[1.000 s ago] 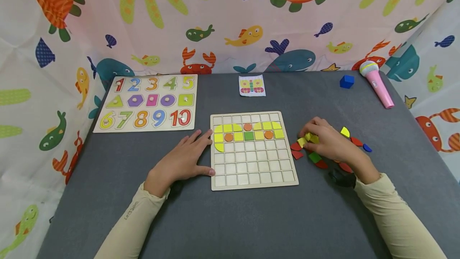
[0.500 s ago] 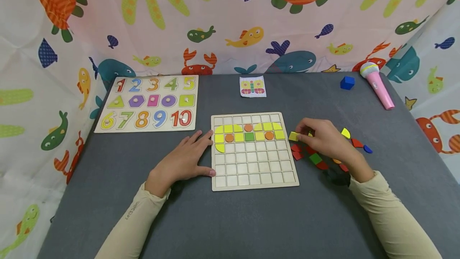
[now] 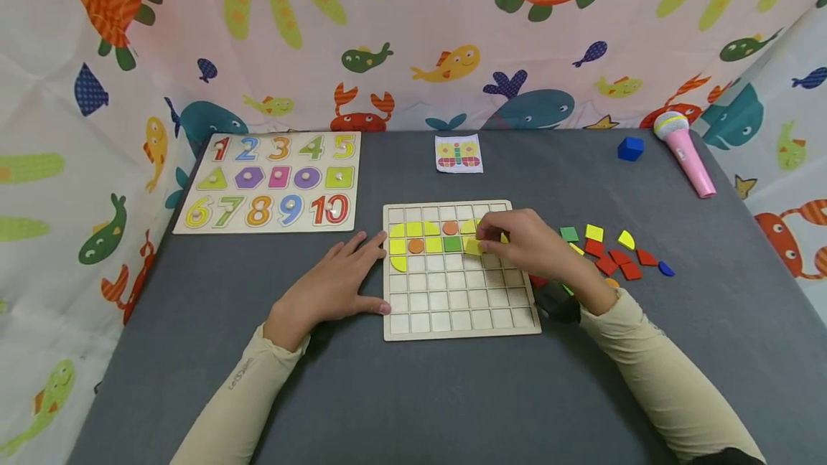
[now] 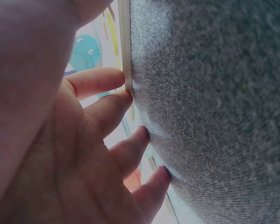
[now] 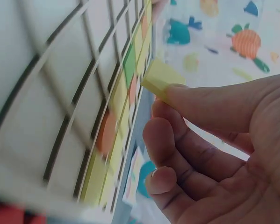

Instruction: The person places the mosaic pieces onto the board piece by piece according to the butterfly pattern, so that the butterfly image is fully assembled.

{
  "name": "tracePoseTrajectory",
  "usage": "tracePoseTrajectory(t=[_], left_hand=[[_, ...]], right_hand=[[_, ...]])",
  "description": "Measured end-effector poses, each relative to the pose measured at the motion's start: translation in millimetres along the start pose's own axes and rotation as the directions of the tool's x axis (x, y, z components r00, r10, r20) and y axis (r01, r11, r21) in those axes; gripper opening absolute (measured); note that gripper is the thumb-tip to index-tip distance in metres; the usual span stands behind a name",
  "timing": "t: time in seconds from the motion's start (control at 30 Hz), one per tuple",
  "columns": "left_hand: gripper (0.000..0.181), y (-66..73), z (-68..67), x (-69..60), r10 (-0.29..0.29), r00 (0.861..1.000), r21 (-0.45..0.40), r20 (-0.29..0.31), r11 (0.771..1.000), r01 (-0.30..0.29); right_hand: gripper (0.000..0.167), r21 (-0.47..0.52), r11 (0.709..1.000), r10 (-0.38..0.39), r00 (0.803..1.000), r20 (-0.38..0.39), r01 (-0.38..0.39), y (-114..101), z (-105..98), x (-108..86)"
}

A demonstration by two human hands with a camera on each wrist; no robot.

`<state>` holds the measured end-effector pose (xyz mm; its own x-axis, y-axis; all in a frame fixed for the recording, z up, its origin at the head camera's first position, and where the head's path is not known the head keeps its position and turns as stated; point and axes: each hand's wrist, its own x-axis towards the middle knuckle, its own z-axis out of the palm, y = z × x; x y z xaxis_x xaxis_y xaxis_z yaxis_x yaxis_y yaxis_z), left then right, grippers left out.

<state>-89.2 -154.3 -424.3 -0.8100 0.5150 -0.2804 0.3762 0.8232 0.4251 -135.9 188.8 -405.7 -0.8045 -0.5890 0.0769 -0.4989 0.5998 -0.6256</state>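
A wooden grid board [image 3: 439, 301] lies on the table, with yellow, orange and green pieces set in its upper rows. My left hand [image 3: 326, 285] rests beside it with fingers spread, its fingertips touching the board's left edge; the left wrist view shows the fingers [image 4: 104, 81] against that edge. My right hand [image 3: 533, 242] pinches a yellow square tile [image 5: 161, 79] between thumb and fingers. In the head view this tile hovers over the board's upper right part, near the green square [image 3: 452, 243]. The hand hides some cells and pieces there.
Loose red, yellow, green and blue pieces [image 3: 607, 264] lie right of the board. A butterfly pattern card [image 3: 459, 155] is behind it. A number puzzle board [image 3: 268, 185] sits at back left; a blue cube [image 3: 630, 148] and pink toy microphone [image 3: 688, 156] are at back right.
My right hand has taken a yellow tile from the loose pieces and carried it left over the board. The left hand stays at the board's edge.
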Motion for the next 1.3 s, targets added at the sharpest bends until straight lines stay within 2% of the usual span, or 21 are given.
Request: tracePoseTrajectory(t=[0.17,0.43,0.8,1.03,1.3], left_hand=[[0.094,1.0,0.2,0.0,0.006,1.0,-0.006,-0.002,1.0,-0.006],[0.094,1.0,-0.7,0.9,0.0,1.0,0.005,0.003,1.0,0.0],[0.092,-0.3,-0.5,-1.6,0.004,1.0,0.01,-0.006,1.0,-0.004],[0.091,1.9,-3.0,-3.4,0.006,1.0,0.011,-0.012,1.0,-0.005],[0.091,2.9,-3.9,-4.2,0.011,1.0,0.009,-0.015,1.0,-0.011]], right_hand=[[0.009,0.022,0.999,-0.045,0.998,0.043,0.044,-10,10,13.7],[0.011,0.033,0.994,-0.106,0.992,0.069,0.104,-23,20,28.3],[0.01,0.035,0.988,-0.154,0.981,0.117,0.151,-36,38,46.2],[0.01,0.03,0.983,-0.181,0.976,0.121,0.179,-39,50,51.6],[0.014,-0.015,0.972,-0.234,0.968,0.087,0.236,-42,60,52.9]])
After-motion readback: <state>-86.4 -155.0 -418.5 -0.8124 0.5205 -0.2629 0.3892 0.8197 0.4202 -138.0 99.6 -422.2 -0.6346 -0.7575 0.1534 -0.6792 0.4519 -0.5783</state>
